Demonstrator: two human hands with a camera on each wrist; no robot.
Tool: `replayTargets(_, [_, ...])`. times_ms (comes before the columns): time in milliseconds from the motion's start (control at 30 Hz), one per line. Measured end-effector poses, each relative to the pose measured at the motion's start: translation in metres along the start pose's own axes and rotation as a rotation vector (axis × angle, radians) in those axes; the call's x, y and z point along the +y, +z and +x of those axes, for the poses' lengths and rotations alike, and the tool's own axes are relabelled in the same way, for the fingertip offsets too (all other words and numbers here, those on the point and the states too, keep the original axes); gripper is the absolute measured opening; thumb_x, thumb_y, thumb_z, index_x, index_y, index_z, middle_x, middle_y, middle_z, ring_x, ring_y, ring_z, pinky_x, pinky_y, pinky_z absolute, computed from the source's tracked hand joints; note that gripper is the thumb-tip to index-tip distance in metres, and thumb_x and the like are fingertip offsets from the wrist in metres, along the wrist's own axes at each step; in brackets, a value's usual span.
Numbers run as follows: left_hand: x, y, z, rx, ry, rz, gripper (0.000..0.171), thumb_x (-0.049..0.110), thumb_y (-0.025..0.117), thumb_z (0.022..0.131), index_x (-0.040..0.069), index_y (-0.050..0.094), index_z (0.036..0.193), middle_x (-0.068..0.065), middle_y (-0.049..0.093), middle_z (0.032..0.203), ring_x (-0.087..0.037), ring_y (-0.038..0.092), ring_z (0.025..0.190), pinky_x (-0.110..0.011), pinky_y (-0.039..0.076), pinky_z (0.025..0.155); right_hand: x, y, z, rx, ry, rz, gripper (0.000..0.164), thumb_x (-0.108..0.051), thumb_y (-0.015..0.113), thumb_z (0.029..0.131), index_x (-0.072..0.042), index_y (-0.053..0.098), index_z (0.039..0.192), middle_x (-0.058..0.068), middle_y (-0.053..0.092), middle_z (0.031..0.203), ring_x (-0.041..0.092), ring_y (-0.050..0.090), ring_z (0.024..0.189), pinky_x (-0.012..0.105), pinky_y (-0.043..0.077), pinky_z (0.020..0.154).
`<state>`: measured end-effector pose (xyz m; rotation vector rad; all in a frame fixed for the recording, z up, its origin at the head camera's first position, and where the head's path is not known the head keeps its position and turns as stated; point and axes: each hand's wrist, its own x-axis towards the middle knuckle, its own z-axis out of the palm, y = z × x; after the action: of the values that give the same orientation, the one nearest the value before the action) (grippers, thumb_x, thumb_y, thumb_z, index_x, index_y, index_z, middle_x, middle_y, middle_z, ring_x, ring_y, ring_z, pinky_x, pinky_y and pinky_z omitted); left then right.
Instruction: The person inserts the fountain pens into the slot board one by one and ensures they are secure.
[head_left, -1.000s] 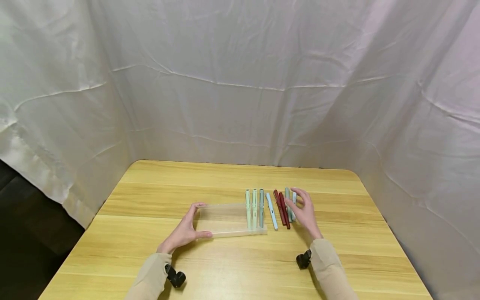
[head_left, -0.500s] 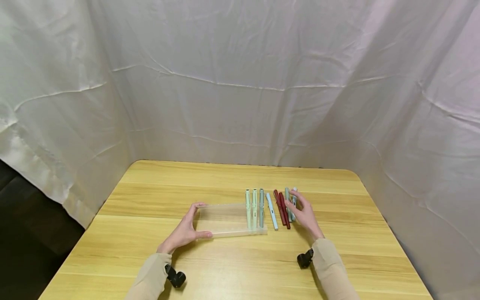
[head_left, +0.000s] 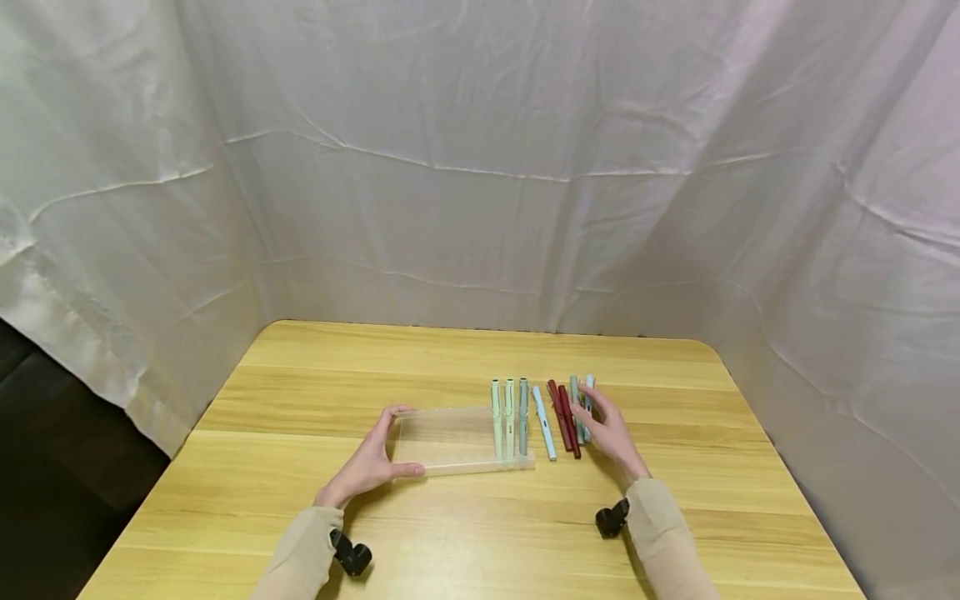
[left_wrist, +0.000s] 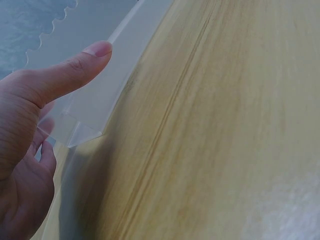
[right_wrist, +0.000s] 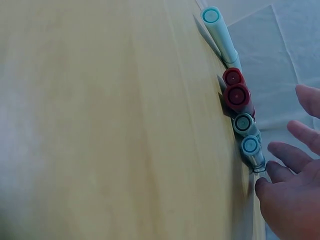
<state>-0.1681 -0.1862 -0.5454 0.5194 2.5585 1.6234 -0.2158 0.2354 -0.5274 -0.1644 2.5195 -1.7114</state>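
My left hand (head_left: 375,458) grips the left end of a clear plastic pen stand (head_left: 450,437), the thumb on its near edge and fingers at the far edge. Its scalloped wall (left_wrist: 42,40) appears in the left wrist view. Two pale green pens (head_left: 510,417) and a grey-green pen (head_left: 522,417) lie across the stand's right end. My right hand (head_left: 611,429), fingers apart and loosely bent, hovers at the loose pens. Nearest it are another grey-green pen (right_wrist: 243,122) and a light blue pen (right_wrist: 251,146); the fingers stand beside the latter in the right wrist view.
Between the stand and the right hand lie another light blue pen (head_left: 545,423) and two dark red pens (head_left: 568,421), side by side. The wooden table (head_left: 480,533) ends at a pale curtain (head_left: 465,208) behind and at the sides.
My right hand has drawn back slightly toward the near side, showing more of the rightmost light blue pen. The left hand, the stand and the pens stay in place.
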Motion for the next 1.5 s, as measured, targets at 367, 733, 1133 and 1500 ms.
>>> replayTargets(367, [0.001, 0.000, -0.001, -0.003, 0.004, -0.018, 0.093, 0.019, 0.092, 0.070, 0.012, 0.037, 0.145, -0.021, 0.034, 0.158, -0.050, 0.020, 0.152, -0.067, 0.016, 0.123, 0.014, -0.004, -0.005, -0.030, -0.086, -0.012, 0.060, -0.025, 0.051, 0.106, 0.001, 0.028, 0.155, 0.027, 0.024, 0.163, 0.046, 0.019, 0.153, 0.061, 0.014, 0.126])
replayTargets(733, [0.001, 0.000, -0.001, -0.002, 0.009, -0.009, 0.094, 0.020, 0.092, 0.070, 0.012, 0.037, 0.145, -0.021, 0.035, 0.158, -0.050, 0.021, 0.152, -0.067, 0.017, 0.123, 0.009, -0.010, -0.014, -0.089, -0.034, -0.051, 0.068, -0.027, 0.051, 0.106, 0.002, 0.018, 0.158, 0.027, 0.019, 0.165, 0.048, 0.018, 0.153, 0.061, 0.016, 0.125])
replayTargets(1133, [0.001, 0.000, -0.001, -0.004, 0.011, -0.006, 0.094, 0.021, 0.092, 0.070, 0.012, 0.036, 0.146, -0.022, 0.034, 0.158, -0.050, 0.021, 0.151, -0.067, 0.018, 0.122, 0.003, -0.015, -0.031, -0.062, -0.036, -0.032, 0.063, -0.020, 0.052, 0.105, 0.004, 0.023, 0.156, 0.032, 0.028, 0.159, 0.051, 0.029, 0.148, 0.061, 0.025, 0.122])
replayTargets(1500, [-0.001, 0.000, -0.001, -0.002, 0.014, -0.007, 0.094, 0.021, 0.092, 0.069, 0.013, 0.037, 0.145, -0.021, 0.036, 0.157, -0.050, 0.022, 0.151, -0.067, 0.018, 0.123, 0.005, -0.023, -0.012, 0.041, -0.011, -0.101, 0.056, -0.016, 0.057, 0.102, 0.003, 0.037, 0.151, 0.028, 0.040, 0.156, 0.046, 0.041, 0.143, 0.048, 0.037, 0.121])
